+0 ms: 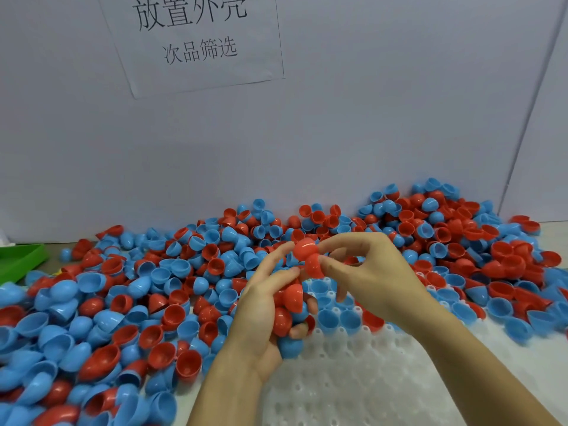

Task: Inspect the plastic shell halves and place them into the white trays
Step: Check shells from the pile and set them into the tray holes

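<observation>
1. Two red shell halves (309, 256) sit pinched in the fingertips of the right hand (373, 269), lifted above the white tray (353, 364).
2. Several more halves, red and blue, are gripped in the curled left hand (264, 315), just beside the right one.
3. Only some blue halves (338, 318) stand in the tray pockets at its far end; most pockets are not filled.
4. Around the tray lies a big pile of halves (123, 302), so I judge that most of the work is left.
5. Far left stands a green tray (18, 259).
</observation>
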